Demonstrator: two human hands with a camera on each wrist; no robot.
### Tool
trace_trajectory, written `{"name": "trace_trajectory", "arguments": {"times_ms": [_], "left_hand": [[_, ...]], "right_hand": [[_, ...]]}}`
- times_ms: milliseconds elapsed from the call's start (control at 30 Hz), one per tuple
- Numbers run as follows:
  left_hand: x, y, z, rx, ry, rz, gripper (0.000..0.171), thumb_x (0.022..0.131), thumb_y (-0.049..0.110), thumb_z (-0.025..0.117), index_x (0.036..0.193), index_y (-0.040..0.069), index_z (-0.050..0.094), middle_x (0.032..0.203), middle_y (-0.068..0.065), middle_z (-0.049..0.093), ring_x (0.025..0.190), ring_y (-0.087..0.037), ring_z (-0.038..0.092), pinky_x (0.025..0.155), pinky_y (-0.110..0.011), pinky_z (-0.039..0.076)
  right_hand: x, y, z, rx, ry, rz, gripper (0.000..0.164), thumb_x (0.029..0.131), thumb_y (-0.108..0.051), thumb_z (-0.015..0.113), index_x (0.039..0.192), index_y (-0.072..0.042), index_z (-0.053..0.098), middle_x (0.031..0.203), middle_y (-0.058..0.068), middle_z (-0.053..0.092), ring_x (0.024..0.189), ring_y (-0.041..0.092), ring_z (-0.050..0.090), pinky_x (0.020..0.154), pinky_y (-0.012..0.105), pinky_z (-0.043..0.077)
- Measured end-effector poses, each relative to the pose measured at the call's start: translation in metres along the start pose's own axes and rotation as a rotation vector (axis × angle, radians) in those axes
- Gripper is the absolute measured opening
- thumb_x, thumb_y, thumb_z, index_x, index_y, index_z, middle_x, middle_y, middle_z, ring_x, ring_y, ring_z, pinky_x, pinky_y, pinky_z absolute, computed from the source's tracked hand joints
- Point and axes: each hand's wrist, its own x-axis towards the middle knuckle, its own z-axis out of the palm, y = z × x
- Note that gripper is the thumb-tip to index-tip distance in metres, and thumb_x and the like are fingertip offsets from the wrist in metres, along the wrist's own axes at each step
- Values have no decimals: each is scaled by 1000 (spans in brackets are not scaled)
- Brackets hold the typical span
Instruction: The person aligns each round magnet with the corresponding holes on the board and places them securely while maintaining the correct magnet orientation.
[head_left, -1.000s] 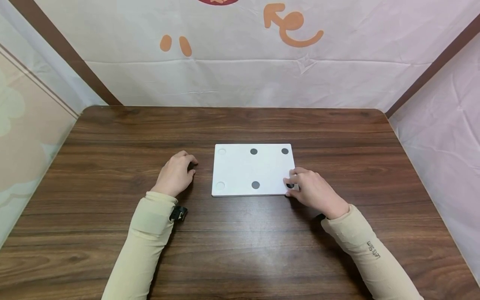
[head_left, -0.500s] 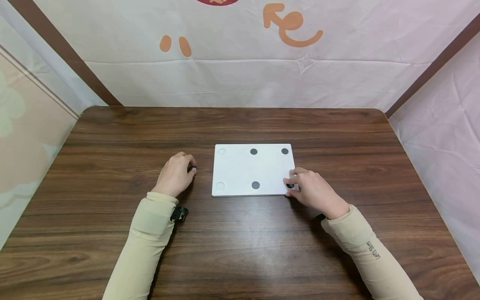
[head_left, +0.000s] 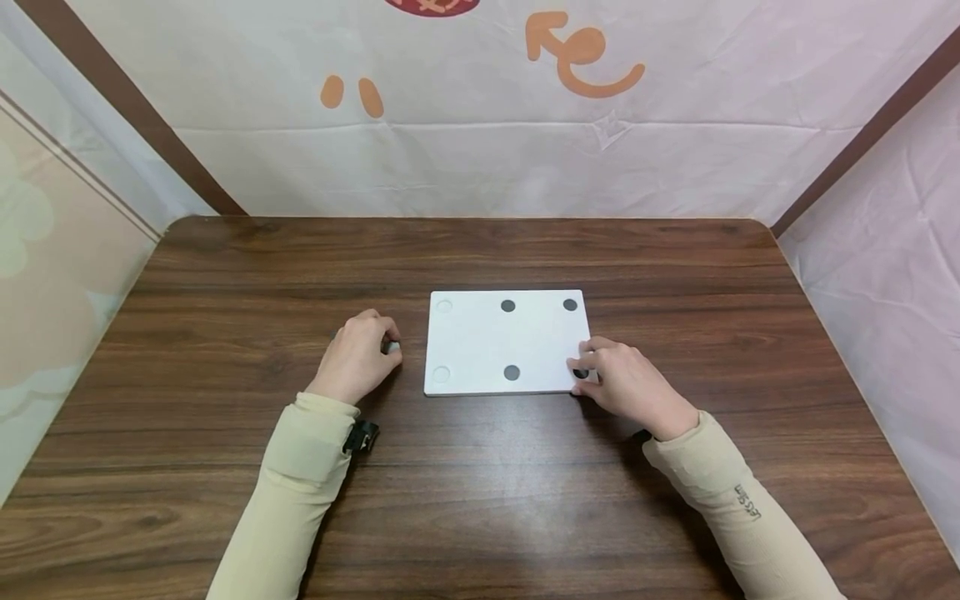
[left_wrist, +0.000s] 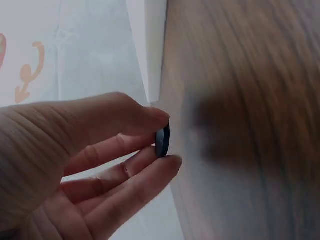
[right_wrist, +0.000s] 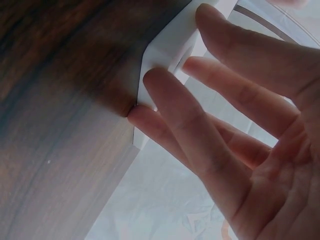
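Note:
A white rectangular board [head_left: 480, 342] lies flat on the table, with several dark round discs [head_left: 512, 372] set in its middle and right parts. Two shallow round recesses [head_left: 442, 374] show along its left side. Just left of the board, my left hand [head_left: 356, 354] pinches a small dark disc [left_wrist: 162, 141] between thumb and fingertips; the left wrist view shows it on edge, off the tabletop. My right hand [head_left: 622, 379] holds the board's near right corner, thumb at the near edge and fingers around the right side, partly covering the disc [head_left: 581, 372] there.
The brown wood-grain table [head_left: 495, 500] extends around the board on all sides. Behind it hangs a pale fabric backdrop [head_left: 480, 167] with orange shapes, and similar fabric lines both sides. A black strap [head_left: 362, 436] sits at the left wrist.
My left hand has come up from the table with the dark disc, turning it into view, and shifted slightly right toward the board. My right hand keeps its place on the corner.

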Motion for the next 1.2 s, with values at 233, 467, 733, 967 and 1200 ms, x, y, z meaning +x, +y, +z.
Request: {"name": "trace_trajectory", "arguments": {"times_ms": [233, 467, 733, 967, 1200], "left_hand": [[-3, 12, 4, -28, -33, 78, 6, 82, 3, 66, 87, 4, 69, 86, -10, 61, 69, -20, 54, 64, -34, 47], [-8, 22, 7, -20, -32, 183, 5, 83, 4, 66, 87, 5, 70, 84, -4, 61, 68, -16, 54, 63, -30, 47], [-10, 31, 9, -12, -30, 227, 8, 82, 6, 68, 89, 8, 71, 84, -1, 64, 69, -13, 55, 61, -29, 48], [-10, 35, 14, -51, -73, 258, 7, 82, 6, 68, 88, 8, 70, 85, -1, 65, 74, -15, 59, 65, -29, 49], [-9, 38, 17, -29, -83, 266, 6, 81, 6, 70, 87, 9, 71, 86, -1, 66, 74, -14, 59, 66, -31, 50]], "right_hand": [[-1, 1, 1, 2, 0, -4, 29, 75, -7, 80, 103, 0, 74, 93, 9, 65, 57, 6, 49, 57, 26, 47], [-1, 1, 1, 2, 3, -9, 29, 75, -7, 80, 102, 0, 74, 94, 10, 65, 57, 5, 50, 57, 26, 48], [-1, 2, 1, -3, 13, -22, 29, 75, -7, 80, 102, 0, 74, 95, 10, 65, 57, 5, 50, 58, 26, 48], [-1, 3, 2, 0, 15, -26, 29, 75, -6, 80, 102, 0, 74, 93, 9, 65, 56, 5, 48, 57, 25, 47], [-1, 3, 2, 8, 10, -23, 29, 75, -6, 80, 102, 1, 74, 91, 8, 64, 55, 4, 46, 56, 24, 47]]}}
